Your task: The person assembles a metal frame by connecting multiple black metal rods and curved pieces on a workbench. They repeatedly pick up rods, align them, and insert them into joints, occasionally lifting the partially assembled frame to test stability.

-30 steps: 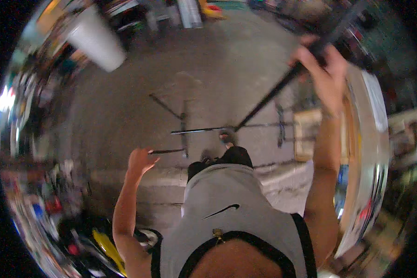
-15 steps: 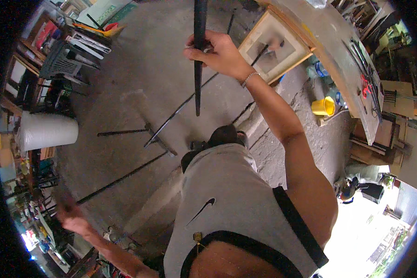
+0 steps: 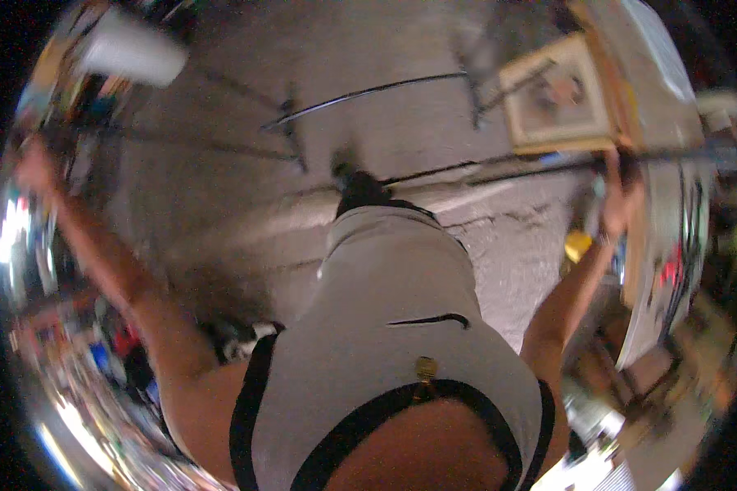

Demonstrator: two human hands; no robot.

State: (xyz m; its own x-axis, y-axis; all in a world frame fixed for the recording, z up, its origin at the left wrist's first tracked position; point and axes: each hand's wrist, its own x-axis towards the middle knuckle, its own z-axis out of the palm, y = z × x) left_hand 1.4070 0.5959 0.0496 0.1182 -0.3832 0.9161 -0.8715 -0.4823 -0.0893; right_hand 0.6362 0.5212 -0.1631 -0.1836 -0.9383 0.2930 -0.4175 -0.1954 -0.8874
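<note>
My right hand [image 3: 622, 196], stretched far out to the right, is closed round a long dark metal bar [image 3: 540, 168]. The bar lies almost level and runs past the table's edge. At the far left my left hand [image 3: 37, 168] is smeared by motion, its fingers seemingly wrapped round the end of another dark bar [image 3: 213, 146]. That bar reaches inward to a short crosspiece [image 3: 293, 135] on the floor. A thinner, shiny bar [image 3: 368, 90] slants from there to a second crosspiece [image 3: 472, 94].
A framed picture [image 3: 561, 98] leans against the table [image 3: 651, 270] at the right, which bears dark tools. Below its edge sits a yellow bucket [image 3: 579, 244]. A white roll [image 3: 131, 49] stands at the far left. Blurred clutter lines the lower left.
My right hand has swung from the upper middle out to the right, its bar turning from upright to nearly level. My left hand has moved up at the far left. The whole view has turned.
</note>
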